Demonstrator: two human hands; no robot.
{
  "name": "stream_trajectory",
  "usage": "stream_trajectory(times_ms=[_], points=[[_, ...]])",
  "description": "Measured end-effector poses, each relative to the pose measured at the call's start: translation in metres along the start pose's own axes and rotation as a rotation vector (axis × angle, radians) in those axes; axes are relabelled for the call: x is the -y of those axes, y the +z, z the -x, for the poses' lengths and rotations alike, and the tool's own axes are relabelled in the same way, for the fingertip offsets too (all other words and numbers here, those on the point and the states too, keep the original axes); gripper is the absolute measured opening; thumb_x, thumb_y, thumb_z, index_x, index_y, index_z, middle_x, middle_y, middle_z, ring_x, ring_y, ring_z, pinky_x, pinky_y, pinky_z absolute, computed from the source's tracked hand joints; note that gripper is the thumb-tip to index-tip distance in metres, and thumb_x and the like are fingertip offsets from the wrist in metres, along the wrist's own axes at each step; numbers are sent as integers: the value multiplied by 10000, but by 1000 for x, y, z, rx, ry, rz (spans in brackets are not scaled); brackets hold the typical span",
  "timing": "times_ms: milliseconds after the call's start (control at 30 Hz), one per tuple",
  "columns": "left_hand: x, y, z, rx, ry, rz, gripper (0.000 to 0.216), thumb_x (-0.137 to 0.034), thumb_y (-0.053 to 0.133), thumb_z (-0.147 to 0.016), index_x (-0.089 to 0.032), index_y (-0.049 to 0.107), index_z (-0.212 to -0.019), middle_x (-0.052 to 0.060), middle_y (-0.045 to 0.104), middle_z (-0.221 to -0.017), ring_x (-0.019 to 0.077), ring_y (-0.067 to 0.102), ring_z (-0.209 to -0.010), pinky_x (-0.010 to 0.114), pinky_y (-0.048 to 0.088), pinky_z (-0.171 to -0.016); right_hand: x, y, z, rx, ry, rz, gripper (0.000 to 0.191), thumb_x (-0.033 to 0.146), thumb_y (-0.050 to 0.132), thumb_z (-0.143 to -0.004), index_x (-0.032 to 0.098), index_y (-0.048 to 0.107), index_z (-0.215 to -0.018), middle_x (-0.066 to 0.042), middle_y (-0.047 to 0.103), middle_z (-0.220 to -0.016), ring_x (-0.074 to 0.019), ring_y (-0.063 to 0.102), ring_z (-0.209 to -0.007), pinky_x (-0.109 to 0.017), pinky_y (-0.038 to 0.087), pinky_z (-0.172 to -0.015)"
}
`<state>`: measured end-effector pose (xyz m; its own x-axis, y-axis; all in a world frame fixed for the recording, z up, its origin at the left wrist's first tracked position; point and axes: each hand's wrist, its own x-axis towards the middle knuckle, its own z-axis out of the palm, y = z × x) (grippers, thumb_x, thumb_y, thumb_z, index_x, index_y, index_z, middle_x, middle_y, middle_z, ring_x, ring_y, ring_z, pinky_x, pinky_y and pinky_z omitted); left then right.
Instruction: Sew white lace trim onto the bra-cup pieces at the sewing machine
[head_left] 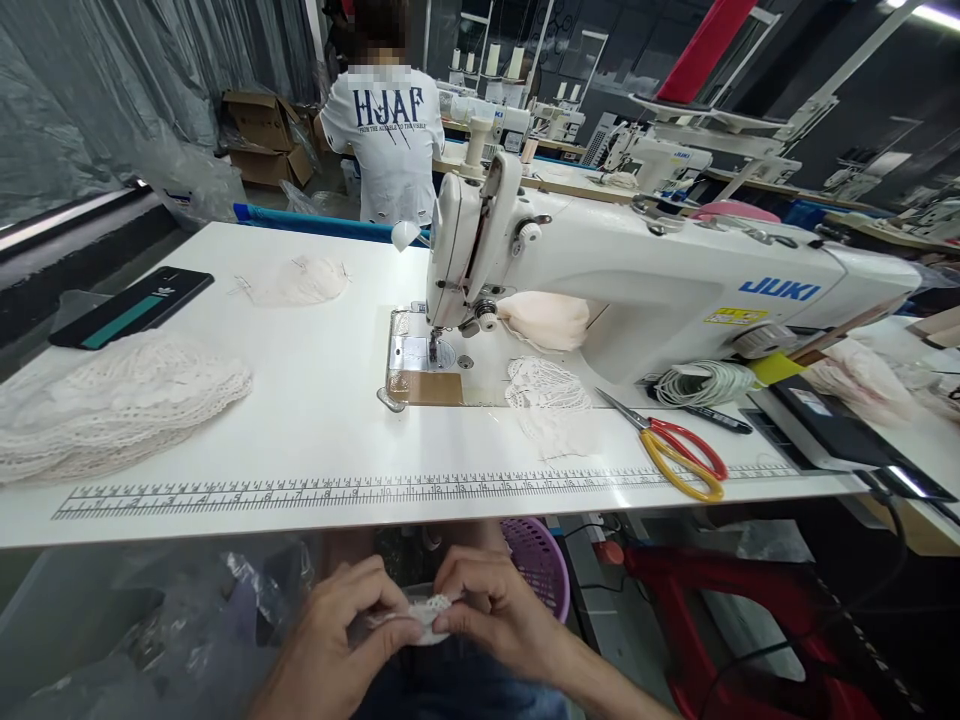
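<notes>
Below the table's front edge, over my lap, both hands pinch a small piece of white lace fabric (429, 622). My left hand (352, 625) grips its left side between thumb and fingers. On the right side, my right hand (495, 610) closes thumb against forefinger on the same lace. Beyond them stands a white sewing machine (645, 265) with its presser foot raised or lowered, I cannot tell. A lace piece (547, 385) lies right of the needle plate (420, 352). Scissors (675, 450) with red and yellow handles rest farther right.
A lace stack (120, 400) and a dark phone-like case (131, 305) lie at the table's left. Sheer fabric (300, 280) is behind. A ruler strip (420, 488) runs along the front edge. A purple basket (541, 570) stands below. A person in a white shirt (394, 140) is ahead.
</notes>
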<state>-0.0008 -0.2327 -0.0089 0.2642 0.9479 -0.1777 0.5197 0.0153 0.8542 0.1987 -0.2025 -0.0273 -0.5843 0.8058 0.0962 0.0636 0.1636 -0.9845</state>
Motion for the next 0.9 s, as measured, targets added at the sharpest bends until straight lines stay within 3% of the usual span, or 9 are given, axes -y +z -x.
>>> stream_trajectory(times_ms=[67,167,300,433,567,733,900], points=[[-2,-1,-3,87,-125,105,262,-431,590,-810,-198,673,-722,-6,547,-687,149,514,-653,215,346,-584,-2,0,0,36,103,-98,206,313,689,-798,132,641,-710,-20,582,-727,-115,527,-652,-217,376,-575],[-1,-2,-6,188,-184,258,316,-477,571,-803,-198,719,-802,4,552,-714,157,516,-674,217,353,-597,-7,-1,1,77,252,-251,235,342,722,-755,125,643,-709,-17,576,-734,-118,522,-663,-219,372,-582],[4,-1,-7,206,-223,387,342,-482,593,-787,-161,706,-758,6,558,-680,151,500,-667,224,360,-616,-8,-2,3,128,379,-371,277,383,742,-718,124,647,-739,-4,559,-728,-113,503,-660,-218,370,-593],[5,-1,-7,181,-265,500,333,-481,623,-766,-153,660,-717,3,573,-687,142,487,-671,221,363,-617,-4,-4,3,166,348,-227,293,406,751,-696,135,647,-740,20,527,-696,-106,465,-652,-207,343,-578],[1,-3,-7,121,-390,674,302,-460,698,-686,-166,639,-657,16,617,-884,156,507,-793,211,382,-678,-3,-6,4,189,271,-108,277,402,707,-748,134,639,-734,22,518,-696,-102,448,-646,-212,337,-586],[3,-6,-6,170,-452,743,320,-469,700,-689,-155,636,-690,-7,584,-656,126,460,-659,216,339,-623,-1,-12,7,214,278,-135,294,400,714,-738,125,626,-683,29,509,-660,-91,434,-606,-206,315,-547],[4,-6,-7,175,-475,718,336,-482,685,-694,-151,631,-691,-4,583,-654,137,462,-668,223,336,-629,4,-21,14,219,306,-166,286,402,715,-734,125,654,-700,13,550,-689,-103,491,-639,-212,359,-587]])
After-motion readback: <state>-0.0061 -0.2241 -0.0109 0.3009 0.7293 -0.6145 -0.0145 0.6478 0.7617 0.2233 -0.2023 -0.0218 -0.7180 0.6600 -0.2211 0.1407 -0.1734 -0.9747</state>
